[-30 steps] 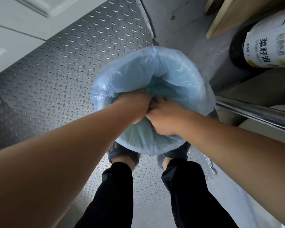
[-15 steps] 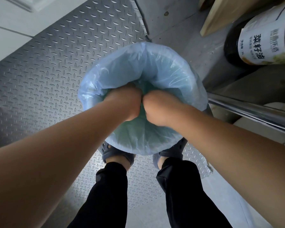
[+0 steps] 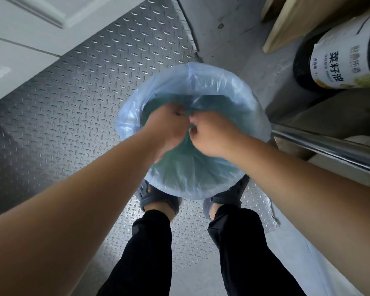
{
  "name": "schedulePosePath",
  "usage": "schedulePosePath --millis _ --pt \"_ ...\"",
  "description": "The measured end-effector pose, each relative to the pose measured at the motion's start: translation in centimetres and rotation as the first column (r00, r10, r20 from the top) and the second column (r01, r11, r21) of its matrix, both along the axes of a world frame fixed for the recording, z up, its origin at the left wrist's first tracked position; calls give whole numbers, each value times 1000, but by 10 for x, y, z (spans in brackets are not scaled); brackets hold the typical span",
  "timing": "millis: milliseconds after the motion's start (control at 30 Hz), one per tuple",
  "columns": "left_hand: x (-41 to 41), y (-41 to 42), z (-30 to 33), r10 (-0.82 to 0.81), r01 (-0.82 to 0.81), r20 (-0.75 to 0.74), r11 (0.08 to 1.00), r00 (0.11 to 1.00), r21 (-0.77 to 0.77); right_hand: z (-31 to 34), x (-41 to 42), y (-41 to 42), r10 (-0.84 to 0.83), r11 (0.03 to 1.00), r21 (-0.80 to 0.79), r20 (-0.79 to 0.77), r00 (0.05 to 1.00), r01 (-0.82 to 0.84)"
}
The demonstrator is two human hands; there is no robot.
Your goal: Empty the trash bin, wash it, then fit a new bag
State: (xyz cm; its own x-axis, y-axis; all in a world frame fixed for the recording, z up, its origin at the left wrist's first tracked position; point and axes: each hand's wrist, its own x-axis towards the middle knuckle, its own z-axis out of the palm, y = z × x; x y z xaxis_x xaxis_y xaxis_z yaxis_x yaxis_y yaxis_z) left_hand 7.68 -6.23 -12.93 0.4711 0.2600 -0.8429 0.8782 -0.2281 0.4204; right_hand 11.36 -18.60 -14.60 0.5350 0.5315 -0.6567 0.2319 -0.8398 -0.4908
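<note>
Over the blue bag (image 3: 203, 86), which wraps and hides the bin, the left hand (image 3: 166, 127) and right hand (image 3: 212, 135) clench gathered plastic (fingertips blurred); both feet sit just behind it.

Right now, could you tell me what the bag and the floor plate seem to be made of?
Bag: thin plastic film, pale blue, translucent and glossy, to judge by its fine creases and the shine on its folds. Floor plate: apparently metal tread plate, silvery and semi-gloss, with raised lozenge embossing that catches the light.
</note>
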Motion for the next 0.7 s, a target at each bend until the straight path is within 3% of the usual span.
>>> schedulePosePath --millis 133,233,300,500,700 --pt "-31 -11 -2 -207 213 -111 976 972 42 8 -30 -6 278 945 -138 -133 951 -295" --pt "-50 -21 0 -538 550 -167 834 826 36 9 -38 -8 335 898 -219 -219 916 -381" --pt "-55 -25 8 -645 659 -155 750 748 60 16 -40 -8 318 904 -232 -196 928 -359" --pt "-69 -7 69 -590 578 -19 785 807 222 67 -39 -15 218 971 -103 22 976 -215" --pt "-105 8 145 -657 676 -231 737 718 5 142 -56 -33 161 979 -116 -52 986 -166"
